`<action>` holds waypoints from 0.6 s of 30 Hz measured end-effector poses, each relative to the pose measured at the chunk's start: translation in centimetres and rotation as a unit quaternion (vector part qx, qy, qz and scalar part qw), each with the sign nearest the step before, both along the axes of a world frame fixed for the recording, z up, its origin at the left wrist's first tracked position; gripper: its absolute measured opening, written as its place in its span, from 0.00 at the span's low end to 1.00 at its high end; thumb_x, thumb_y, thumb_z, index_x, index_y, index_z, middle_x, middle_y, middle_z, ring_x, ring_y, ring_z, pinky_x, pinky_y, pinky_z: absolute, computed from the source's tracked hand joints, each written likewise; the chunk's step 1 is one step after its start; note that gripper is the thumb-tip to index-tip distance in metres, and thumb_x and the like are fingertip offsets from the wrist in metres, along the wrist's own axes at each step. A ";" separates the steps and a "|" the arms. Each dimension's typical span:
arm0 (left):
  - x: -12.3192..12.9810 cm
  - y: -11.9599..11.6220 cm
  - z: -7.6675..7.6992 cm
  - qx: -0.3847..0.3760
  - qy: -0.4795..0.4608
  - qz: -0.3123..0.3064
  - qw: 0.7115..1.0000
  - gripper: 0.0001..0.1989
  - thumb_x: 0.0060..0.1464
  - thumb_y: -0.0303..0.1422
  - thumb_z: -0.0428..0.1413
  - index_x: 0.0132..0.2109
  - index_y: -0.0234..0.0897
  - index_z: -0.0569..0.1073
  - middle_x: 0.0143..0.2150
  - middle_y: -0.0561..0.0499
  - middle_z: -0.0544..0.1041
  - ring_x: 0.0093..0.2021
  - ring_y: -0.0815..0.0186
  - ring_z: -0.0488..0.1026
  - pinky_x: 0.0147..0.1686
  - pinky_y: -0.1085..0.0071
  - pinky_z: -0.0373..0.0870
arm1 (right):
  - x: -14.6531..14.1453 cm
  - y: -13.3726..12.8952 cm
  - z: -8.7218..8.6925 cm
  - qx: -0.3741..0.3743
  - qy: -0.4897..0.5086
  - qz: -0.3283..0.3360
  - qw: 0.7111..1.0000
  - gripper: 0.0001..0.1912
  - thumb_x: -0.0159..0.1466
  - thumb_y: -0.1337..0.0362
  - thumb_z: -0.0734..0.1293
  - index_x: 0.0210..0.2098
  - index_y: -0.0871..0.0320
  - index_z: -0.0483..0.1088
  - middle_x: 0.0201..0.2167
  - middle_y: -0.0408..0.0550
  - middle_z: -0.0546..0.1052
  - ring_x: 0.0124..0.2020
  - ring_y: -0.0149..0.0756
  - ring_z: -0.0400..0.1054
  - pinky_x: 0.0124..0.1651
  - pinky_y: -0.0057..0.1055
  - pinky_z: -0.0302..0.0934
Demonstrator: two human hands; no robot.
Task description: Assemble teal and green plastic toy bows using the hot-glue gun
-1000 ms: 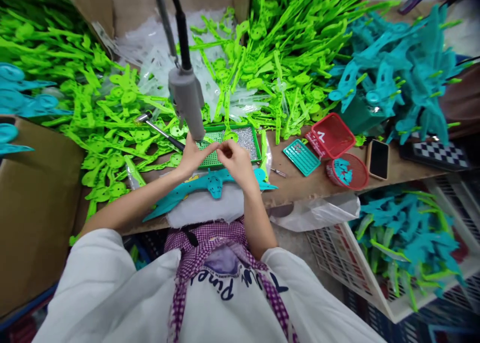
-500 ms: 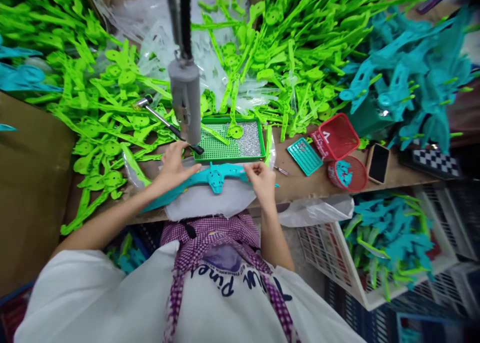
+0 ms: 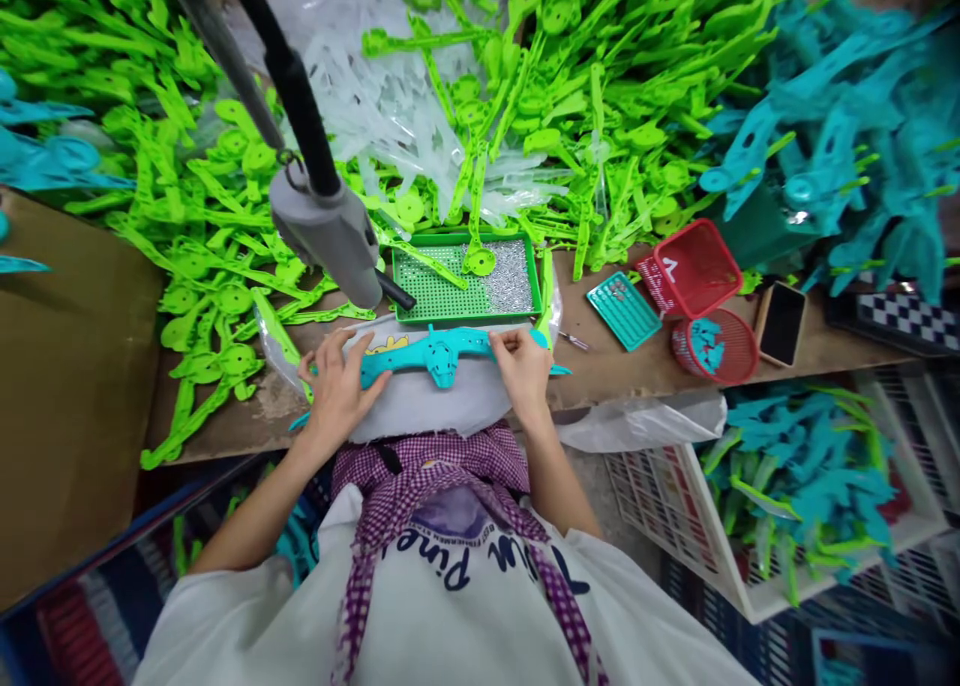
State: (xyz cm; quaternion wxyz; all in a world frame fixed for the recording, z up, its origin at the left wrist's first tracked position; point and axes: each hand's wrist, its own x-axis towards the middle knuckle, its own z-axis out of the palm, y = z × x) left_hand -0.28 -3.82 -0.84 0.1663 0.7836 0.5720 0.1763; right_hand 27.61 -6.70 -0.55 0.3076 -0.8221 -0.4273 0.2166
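Note:
A long blue plastic part (image 3: 442,356) lies across a pale cloth (image 3: 472,396) at the table's front edge, a rounded boss at its middle. My left hand (image 3: 337,386) grips its left end, thumb on the near side and fingers over the far side. At the other end my right hand (image 3: 523,371) pinches with thumb and forefinger against the part; anything small between those fingertips is hidden. Just beyond the part sits a green tray (image 3: 435,316) with small silvery pieces in its right half. A grey power screwdriver (image 3: 326,231) hangs above the tray's left side.
Bright green parts (image 3: 217,236) are heaped across the back and left. Blue parts (image 3: 832,136) are piled at the right. Nearer stand a teal tray (image 3: 624,311), a red basket (image 3: 697,266), a round red basket (image 3: 739,351) and a phone (image 3: 781,324). A white crate (image 3: 739,586) is below right.
My left hand has come down from beside the screwdriver onto the blue part's left end. The screwdriver has swung up and left, now tilted. My right hand stays at the right end.

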 end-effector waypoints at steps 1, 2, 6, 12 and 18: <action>0.0 -0.1 -0.1 -0.003 0.005 -0.002 1.000 0.26 0.60 0.44 0.57 0.62 0.41 0.70 0.65 0.35 0.66 0.66 0.41 0.59 0.64 0.42 0.46 | 0.0 -0.1 -0.1 -0.004 -0.008 -0.001 1.000 0.16 0.62 0.49 0.66 0.29 0.55 0.72 0.28 0.51 0.81 0.33 0.44 0.75 0.39 0.37 0.61; 0.1 -0.1 -0.1 -0.007 0.008 -0.007 1.000 0.24 0.60 0.44 0.57 0.60 0.42 0.71 0.65 0.35 0.66 0.66 0.41 0.60 0.63 0.42 0.46 | 0.0 -0.3 -0.2 -0.007 -0.015 -0.004 1.000 0.16 0.63 0.49 0.66 0.30 0.55 0.72 0.28 0.51 0.81 0.33 0.44 0.74 0.39 0.38 0.60; 0.4 -0.1 -0.1 -0.009 0.014 -0.018 1.000 0.18 0.61 0.43 0.56 0.55 0.42 0.77 0.64 0.36 0.68 0.67 0.40 0.58 0.63 0.39 0.44 | -0.2 -0.5 -0.4 -0.007 -0.034 -0.021 0.999 0.16 0.65 0.51 0.65 0.31 0.56 0.73 0.30 0.53 0.81 0.33 0.44 0.74 0.40 0.38 0.60; 0.5 -0.3 -0.4 -0.002 -0.008 -0.010 1.000 0.16 0.62 0.43 0.57 0.52 0.42 0.78 0.64 0.37 0.69 0.69 0.40 0.56 0.65 0.37 0.40 | 0.0 -0.7 -0.2 -0.039 -0.055 -0.002 0.998 0.17 0.66 0.50 0.64 0.34 0.57 0.74 0.32 0.54 0.82 0.34 0.46 0.75 0.39 0.36 0.58; 0.5 -0.2 -0.3 0.006 -0.012 -0.003 1.000 0.14 0.59 0.42 0.59 0.48 0.43 0.80 0.62 0.39 0.72 0.69 0.41 0.57 0.65 0.37 0.39 | 1.4 0.2 0.3 -0.104 -0.125 0.148 0.976 0.16 0.68 0.54 0.63 0.31 0.56 0.75 0.29 0.52 0.81 0.29 0.42 0.71 0.33 0.33 0.50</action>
